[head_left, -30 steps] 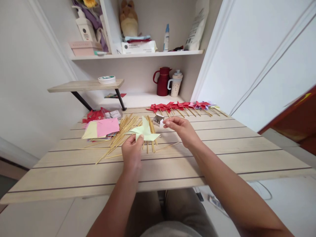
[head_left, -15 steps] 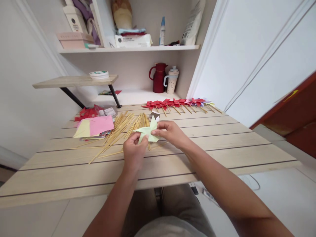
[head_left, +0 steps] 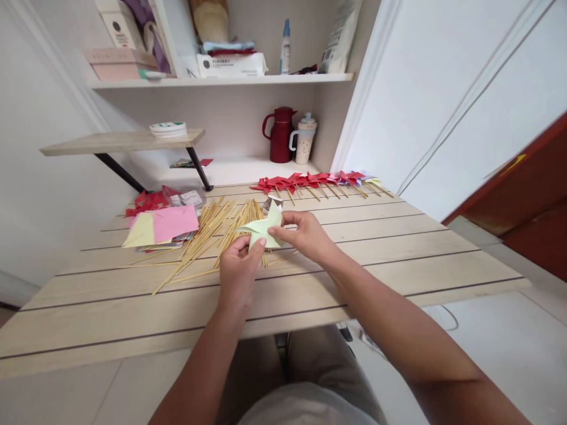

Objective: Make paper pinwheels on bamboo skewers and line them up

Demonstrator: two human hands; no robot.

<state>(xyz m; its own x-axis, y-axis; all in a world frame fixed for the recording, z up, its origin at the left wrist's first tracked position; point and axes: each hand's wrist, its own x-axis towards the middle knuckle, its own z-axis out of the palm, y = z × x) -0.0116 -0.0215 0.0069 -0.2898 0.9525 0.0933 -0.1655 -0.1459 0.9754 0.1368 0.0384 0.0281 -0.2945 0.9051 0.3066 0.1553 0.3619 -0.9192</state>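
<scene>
Right hand had joined left hand, both pinching my green pinwheel; from it, finished-looking red pinwheels lay at one o'clock, unused sticks at nine.

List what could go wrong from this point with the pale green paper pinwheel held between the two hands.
1. The left hand and right hand both pinch the thin pale green paper pinwheel, so uneven pulling might crease or tear it.
2. The small box sits just beyond the paper, partly hidden by it; a forward move could knock it.
3. The loose sticks lie close to the left hand and might be nudged or scattered.
</scene>
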